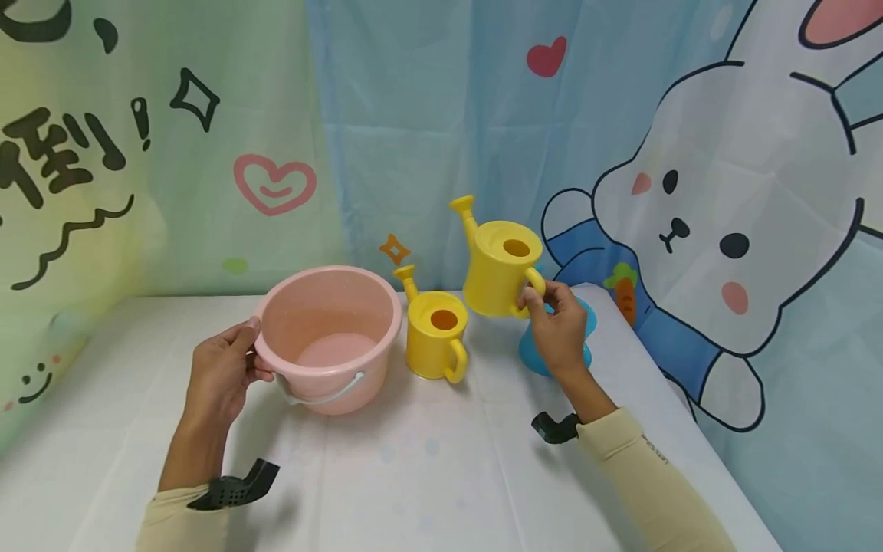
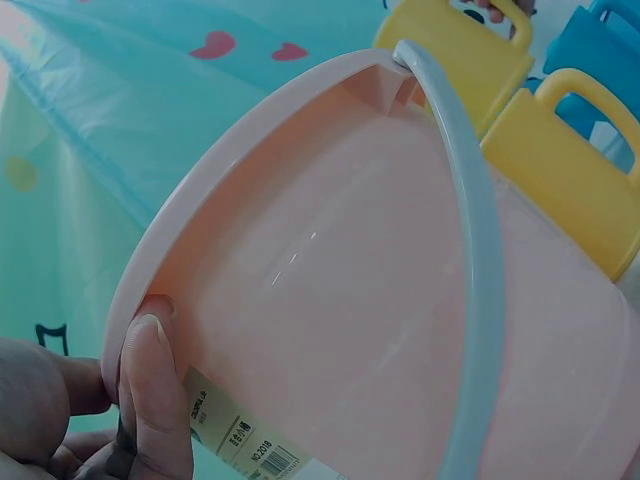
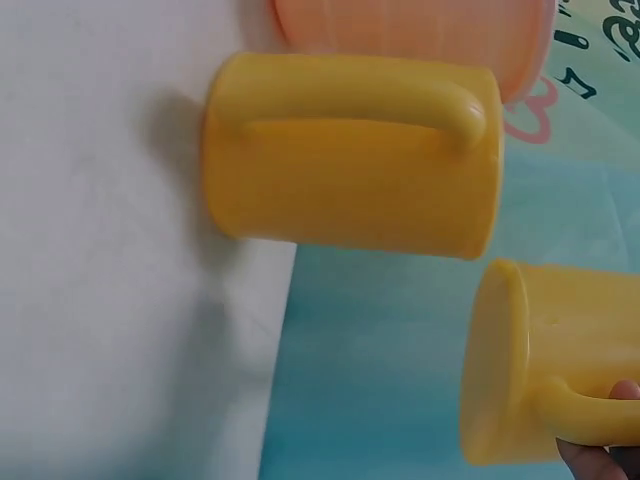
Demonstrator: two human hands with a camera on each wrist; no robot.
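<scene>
- Presently, my left hand (image 1: 219, 369) pinches the rim of the pink bucket (image 1: 379, 368) at its left side, the pale handle (image 1: 333, 395) hanging down in front;
- my right hand (image 1: 560, 326) grips the raised watering can (image 1: 498, 270), yellow, by its loop handle (image 1: 536, 280);
- the second yellow can (image 1: 433, 341) stands upright on the white table (image 1: 386, 475), just beside the bucket;
- something blue (image 1: 533, 356) sits behind my right hand, partly hidden.

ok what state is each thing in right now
Pink bucket: empty inside, rim gripped by the left hand
Bucket handle: hanging down
Yellow watering can beside the bucket: standing upright
Other yellow watering can: lifted, handle pinched by the right hand
Blue item: partly hidden, so its state is unclear
</scene>
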